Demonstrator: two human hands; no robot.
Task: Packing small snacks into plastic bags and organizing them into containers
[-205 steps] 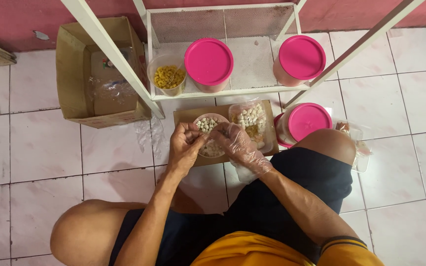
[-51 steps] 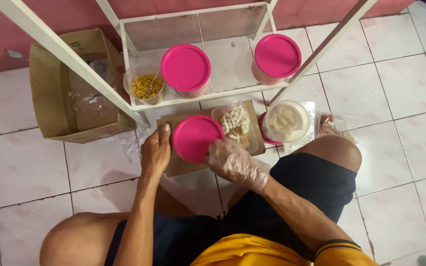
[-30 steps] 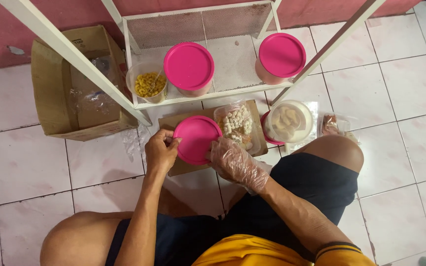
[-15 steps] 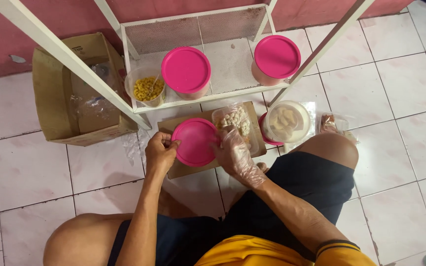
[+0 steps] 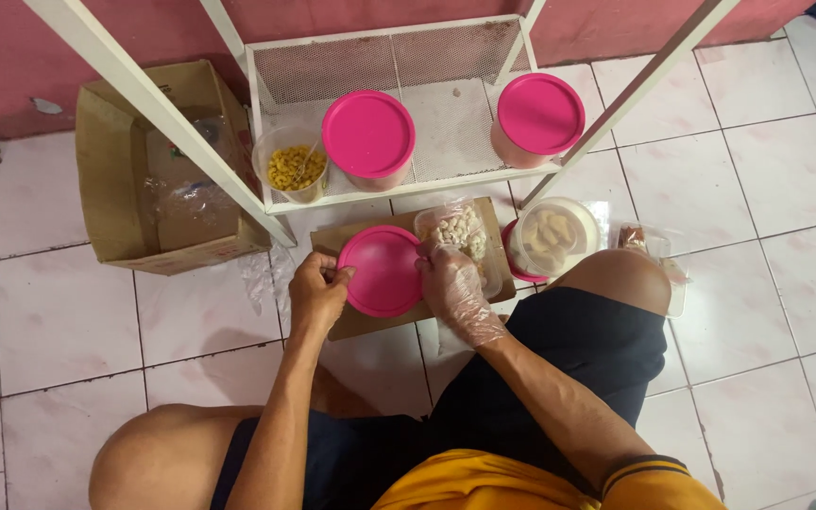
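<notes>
A person squats on a white tiled floor (image 5: 68,312) before a white metal rack (image 5: 408,123), whose mesh shelf carries two pink-lidded tubs (image 5: 368,137) and an open cup of yellow pieces (image 5: 293,168). A cardboard box (image 5: 158,170) stands at the far left with clear bags inside. Near the person's knees lies a brown board (image 5: 370,321), and on it sits the container with the pink lid (image 5: 384,272). A few seconds back that container stood open, showing pale pieces; now the lid covers it fully, so the closing looks almost finished, with both hands working the rim. Since half a second ago the gloved hand has shifted from the far right edge down to the right side of the lid. The left hand (image 5: 318,293), bare, has its fingers curled, fingertips pinching the lid's left edge. The right hand (image 5: 453,283), in a thin clear glove, is bent over the right edge, fingers pressed together against it. Just beyond it lies a clear bag of white pieces (image 5: 460,231), and to the right an open tub of pale slices (image 5: 552,236).
</notes>
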